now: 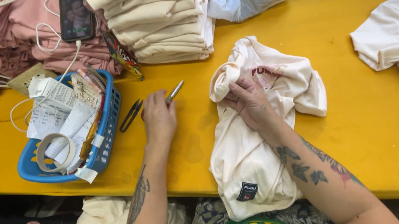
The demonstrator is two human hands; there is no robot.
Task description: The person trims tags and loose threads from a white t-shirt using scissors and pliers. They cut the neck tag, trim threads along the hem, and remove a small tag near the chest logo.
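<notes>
A blue basket (107,137) of paper tags sits at the left of the yellow bench (350,51). Just right of it, the left hand (159,117) closes on small snips (173,92). Further right, the right hand (248,101) pinches a crumpled cream shirt (249,157) that hangs over the near edge.

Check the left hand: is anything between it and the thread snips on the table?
Nothing visible. The left hand already rests on the thread snips, black handles sticking out left, metal tip right. The blue basket sits just beside them.
</notes>
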